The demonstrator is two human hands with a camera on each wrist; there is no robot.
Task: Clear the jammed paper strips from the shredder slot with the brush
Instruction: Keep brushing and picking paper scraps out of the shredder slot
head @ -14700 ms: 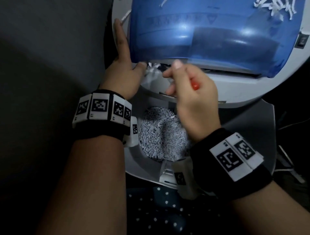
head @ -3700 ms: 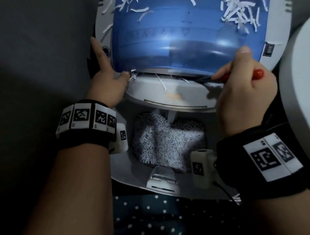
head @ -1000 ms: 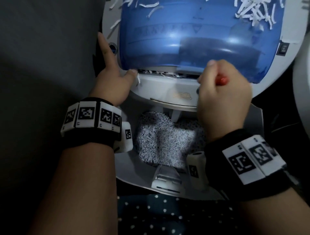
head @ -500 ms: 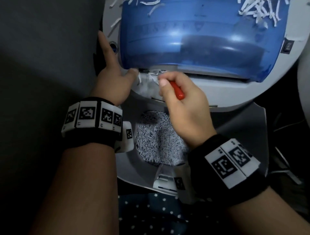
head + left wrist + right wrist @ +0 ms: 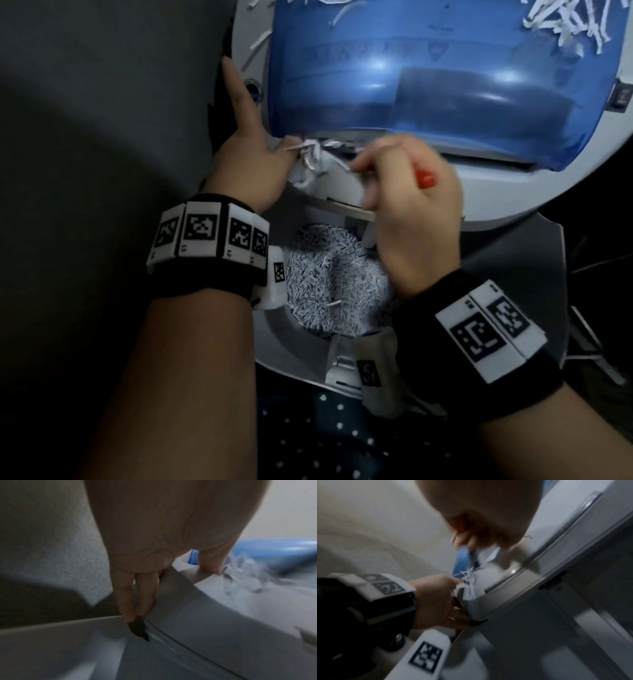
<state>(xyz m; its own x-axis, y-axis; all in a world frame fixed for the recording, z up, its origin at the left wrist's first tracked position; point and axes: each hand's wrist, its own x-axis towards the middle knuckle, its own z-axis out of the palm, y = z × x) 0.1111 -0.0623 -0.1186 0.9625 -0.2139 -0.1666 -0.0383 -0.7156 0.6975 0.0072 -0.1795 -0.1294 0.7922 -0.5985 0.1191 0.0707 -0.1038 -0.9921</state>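
At the near left end of the shredder slot [image 5: 346,154], a small tangle of white paper strips [image 5: 313,161] pokes out from under the translucent blue cover [image 5: 428,78] and hangs over the pale grey shredder [image 5: 486,192] head. The brush [image 5: 424,177] shows only as a short red handle end; its bristles are hidden behind the fingers, so where they touch cannot be told. The right hand [image 5: 407,205] has its grip curled round that handle, fingertips just right of the tangle. The left hand [image 5: 253,164] steadies the shredder's left edge: its forefinger lies straight along the rim toward the far side and its thumb rests right beside the strips. More loose strips lie scattered on the far part of the cover, and below the head a heap of fine shreds [image 5: 335,281] fills the bin opening. Raised lettering on the blue cover is too faint to read; the wristbands [image 5: 209,236] carry black-and-white square codes only. From the left wrist, two straight fingers [image 5: 135,599] are seen pressed flat against the grey side, which the head view hides. The right wrist view is blurred but shows the strips [image 5: 469,582] touching the left thumb.
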